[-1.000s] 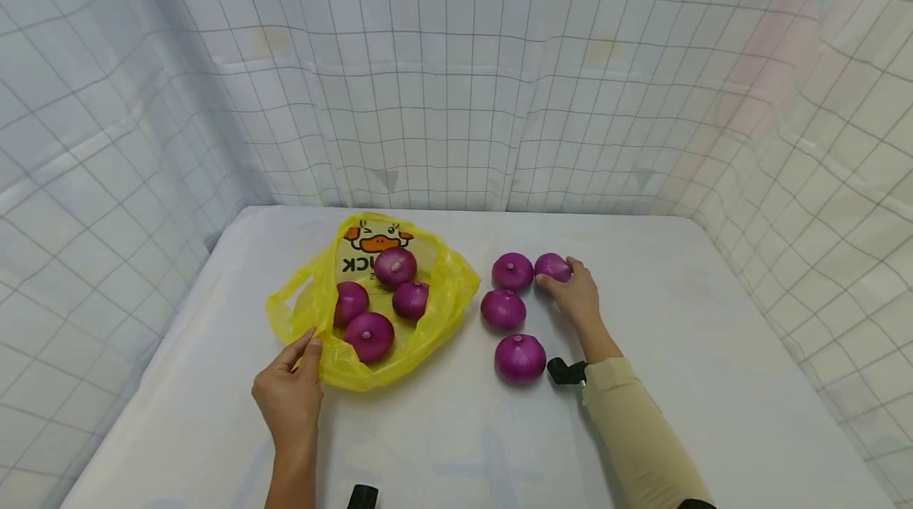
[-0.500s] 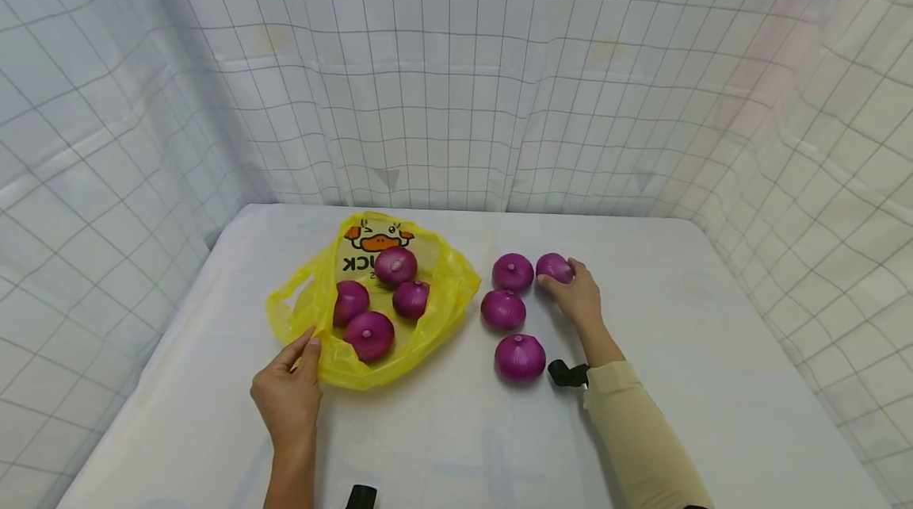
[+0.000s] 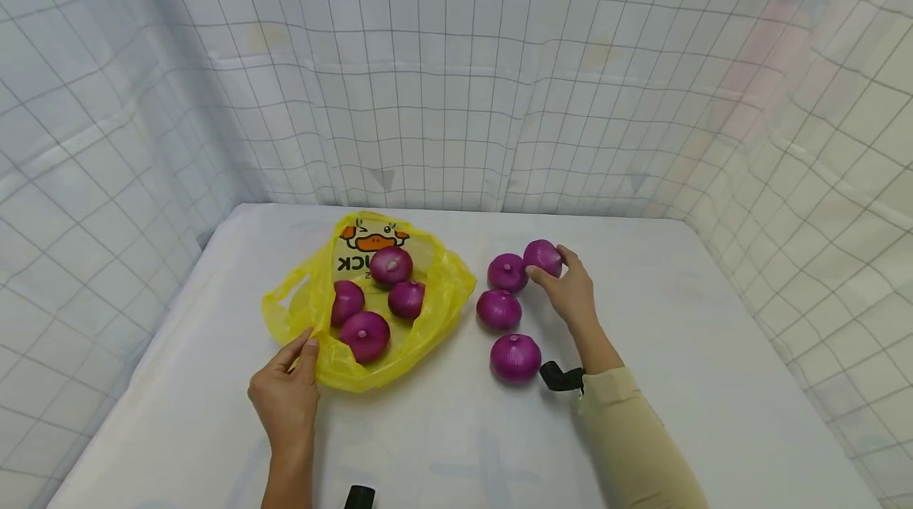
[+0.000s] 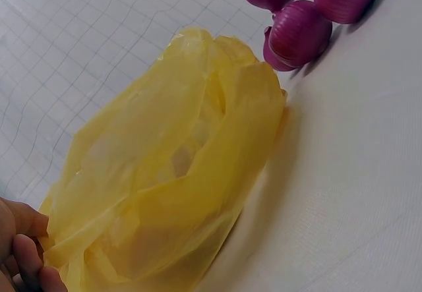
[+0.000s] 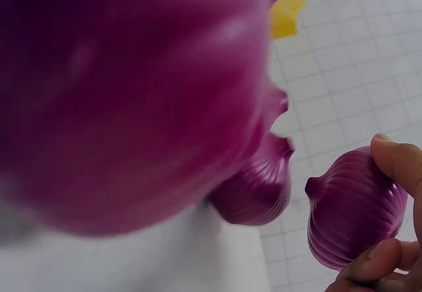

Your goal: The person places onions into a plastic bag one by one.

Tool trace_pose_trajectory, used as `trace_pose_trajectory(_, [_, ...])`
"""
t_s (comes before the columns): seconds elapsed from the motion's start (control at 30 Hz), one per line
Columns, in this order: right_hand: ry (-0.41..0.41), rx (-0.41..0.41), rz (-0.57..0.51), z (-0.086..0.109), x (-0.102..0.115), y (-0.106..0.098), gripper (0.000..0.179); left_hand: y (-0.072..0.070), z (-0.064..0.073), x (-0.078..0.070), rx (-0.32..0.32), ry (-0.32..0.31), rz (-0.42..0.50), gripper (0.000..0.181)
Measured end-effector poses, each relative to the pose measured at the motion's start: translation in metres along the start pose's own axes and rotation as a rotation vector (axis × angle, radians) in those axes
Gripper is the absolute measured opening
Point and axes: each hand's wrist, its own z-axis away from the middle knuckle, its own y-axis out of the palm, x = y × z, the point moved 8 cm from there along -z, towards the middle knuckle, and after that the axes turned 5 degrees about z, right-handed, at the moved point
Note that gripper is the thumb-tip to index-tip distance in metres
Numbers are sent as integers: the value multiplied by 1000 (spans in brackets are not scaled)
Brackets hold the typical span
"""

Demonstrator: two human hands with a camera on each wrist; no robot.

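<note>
My left hand pinches the near left edge of a yellow plastic bag, which lies with its mouth open and a duck print inside. Several red onions, one of them a large onion at the front, rest in the bag. At the back right, my right hand grips a red onion between thumb and fingers. In the right wrist view that held onion shows its stem pointing left. Three more onions stand left of my right hand: a far onion, a middle onion and a near onion.
A white cloth covers the table. A white checked curtain encloses the back and both sides. A black wrist mount sticks out from the right wrist, close to the near onion.
My right hand has raised the gripped onion slightly up and to the left from its spot beside the far onion. The left hand keeps its hold on the bag.
</note>
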Motion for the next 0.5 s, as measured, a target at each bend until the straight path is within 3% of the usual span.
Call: trace_pose_trajectory(0.5, [-39, 50, -72, 27, 47, 9, 82, 1, -1, 2, 1, -7, -6, 28])
